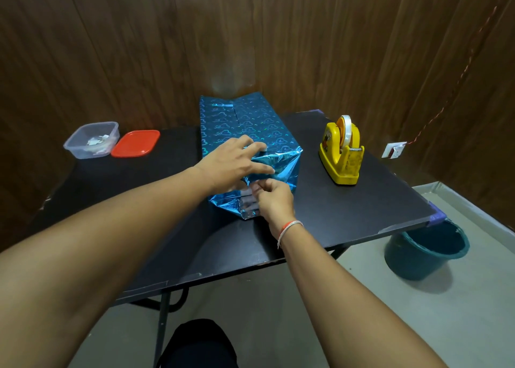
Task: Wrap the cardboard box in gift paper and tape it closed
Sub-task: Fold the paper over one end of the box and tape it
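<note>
A box wrapped in shiny blue gift paper [245,122] with a heart pattern stands in the middle of the black table [348,208]. A strip of tape shows along its top seam. My left hand [237,161] lies spread on the near top corner, fingers straight, pressing the folded paper down. My right hand [274,200] is at the near end face, fingers curled, pinching the folded end flap [245,208] of paper; whether it also holds tape I cannot tell. The cardboard itself is hidden under the paper.
A yellow tape dispenser [341,155] with a clear roll stands to the right of the box. At the left are a clear plastic tub [92,140] and its red lid [136,143]. A teal bucket [426,252] sits on the floor beyond the table's right corner.
</note>
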